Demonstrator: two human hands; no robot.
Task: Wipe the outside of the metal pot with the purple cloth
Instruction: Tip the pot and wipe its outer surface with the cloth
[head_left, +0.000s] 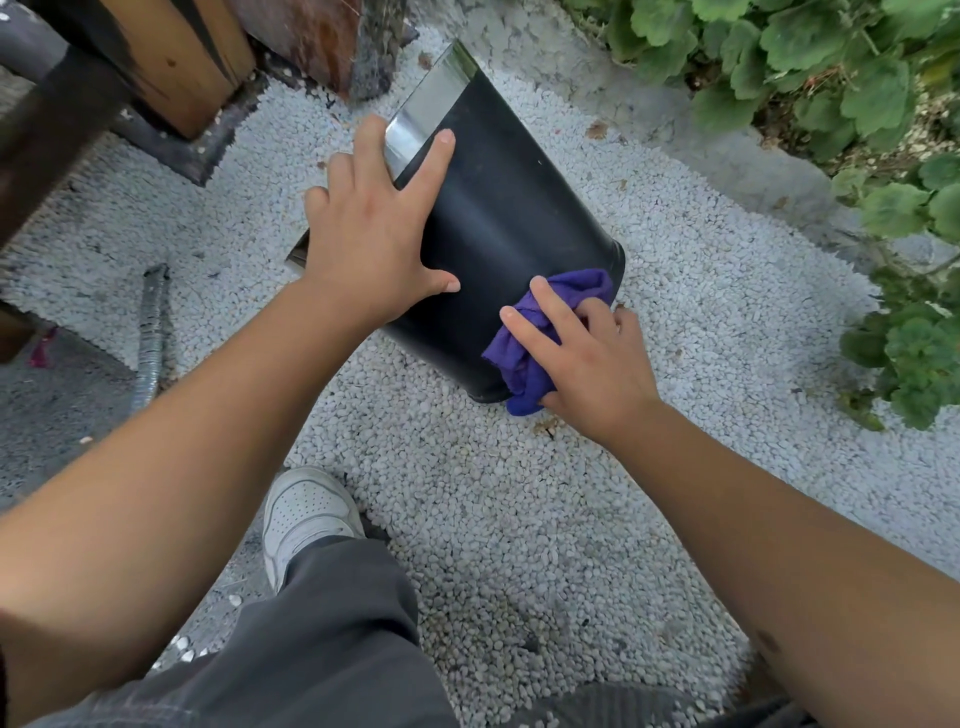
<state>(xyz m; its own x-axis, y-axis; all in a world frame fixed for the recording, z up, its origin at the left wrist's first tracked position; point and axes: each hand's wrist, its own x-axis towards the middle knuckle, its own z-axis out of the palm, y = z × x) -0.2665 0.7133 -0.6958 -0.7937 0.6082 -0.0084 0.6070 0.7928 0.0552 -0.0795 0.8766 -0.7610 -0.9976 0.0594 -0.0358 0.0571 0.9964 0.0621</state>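
Note:
A black metal pot (498, 218) with a shiny silver rim band lies tipped on its side on white gravel, its base toward me and its rim pointing away. My left hand (376, 228) lies flat on its upper side, fingers spread, two fingertips reaching the silver band. My right hand (582, 358) presses a bunched purple cloth (524, 358) against the pot's lower right edge near the base. The cloth is partly hidden under my fingers.
White gravel (519, 519) covers the ground. Wooden posts (176, 62) stand at the upper left, a grey ribbed hose (150, 332) lies at the left, green leafy plants (831, 67) line a concrete kerb at the right. My white shoe (306, 514) and grey trouser leg are below.

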